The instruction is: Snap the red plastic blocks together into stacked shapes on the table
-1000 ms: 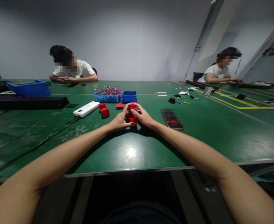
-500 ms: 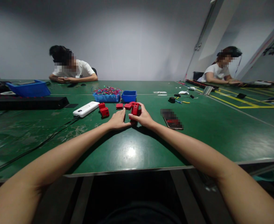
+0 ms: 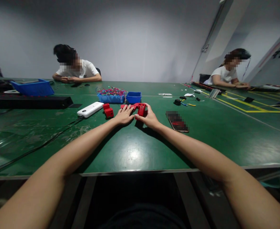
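My right hand (image 3: 151, 118) grips a red block-like part (image 3: 141, 109) between thumb and fingers, just above the green table (image 3: 130, 143). Beside it, my left hand (image 3: 125, 115) lies with its fingers spread over flat red pieces (image 3: 123, 106), partly covering them. Left of that hand, more red blocks (image 3: 108, 112) rest against each other. Behind the hands are a blue tray of colourful wires (image 3: 111, 99) and a smaller blue bin (image 3: 133, 97).
A white power bank (image 3: 90, 109) with a black cable lies left; a phone (image 3: 177, 121) lies right. Small black parts (image 3: 177, 102) and pliers are farther back. A black bar and blue bin (image 3: 32, 87) are far left. Two people sit across the table.
My left hand has moved forward and spread over the flat red pieces. My right hand still holds the red part, which is tilted slightly differently. The whole view has shifted a little.
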Demonstrator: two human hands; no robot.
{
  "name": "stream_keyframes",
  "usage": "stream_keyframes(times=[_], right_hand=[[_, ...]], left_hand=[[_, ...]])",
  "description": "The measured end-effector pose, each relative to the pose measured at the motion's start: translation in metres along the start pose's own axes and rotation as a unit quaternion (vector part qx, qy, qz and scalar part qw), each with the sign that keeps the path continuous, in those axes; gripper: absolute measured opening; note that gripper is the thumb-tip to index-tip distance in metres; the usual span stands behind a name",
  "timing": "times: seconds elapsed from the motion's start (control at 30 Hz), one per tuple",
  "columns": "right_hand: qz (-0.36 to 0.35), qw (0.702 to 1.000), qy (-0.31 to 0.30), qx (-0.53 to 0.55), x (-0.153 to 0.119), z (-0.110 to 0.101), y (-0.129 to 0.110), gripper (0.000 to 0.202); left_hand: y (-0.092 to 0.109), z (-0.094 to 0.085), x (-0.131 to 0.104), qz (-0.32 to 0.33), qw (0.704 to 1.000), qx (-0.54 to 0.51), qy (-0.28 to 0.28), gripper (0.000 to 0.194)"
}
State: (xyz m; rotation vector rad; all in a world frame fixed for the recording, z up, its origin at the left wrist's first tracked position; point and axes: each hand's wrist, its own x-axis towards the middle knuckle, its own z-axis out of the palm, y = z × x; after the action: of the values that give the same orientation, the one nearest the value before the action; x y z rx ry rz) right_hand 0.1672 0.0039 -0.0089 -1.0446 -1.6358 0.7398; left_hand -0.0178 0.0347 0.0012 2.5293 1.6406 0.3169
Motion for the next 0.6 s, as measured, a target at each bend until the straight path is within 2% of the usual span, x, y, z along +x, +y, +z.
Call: stream_keyframes(times=[0.17, 0.43, 0.53, 0.6], right_hand=[[-0.013, 0.999, -0.030, -0.020, -0.003, -0.004, -0.007, 0.088], [-0.058, 0.995, -0.050, -0.061, -0.002, -0.010, -0.012, 0.085], [-0.064, 0.994, -0.052, -0.066, -0.002, -0.011, -0.014, 0.084], [-0.068, 0.994, -0.057, -0.057, -0.003, -0.011, -0.013, 0.086]], left_hand=[[-0.002, -0.001, 0.001, 0.030, 1.000, -0.002, 0.008, 0.067], [-0.004, -0.003, 0.004, 0.071, 0.996, -0.031, 0.053, 0.061], [-0.004, -0.006, 0.002, 0.115, 0.986, -0.105, 0.062, 0.058], [-0.001, -0.006, -0.001, 0.143, 0.969, -0.187, 0.081, 0.056]])
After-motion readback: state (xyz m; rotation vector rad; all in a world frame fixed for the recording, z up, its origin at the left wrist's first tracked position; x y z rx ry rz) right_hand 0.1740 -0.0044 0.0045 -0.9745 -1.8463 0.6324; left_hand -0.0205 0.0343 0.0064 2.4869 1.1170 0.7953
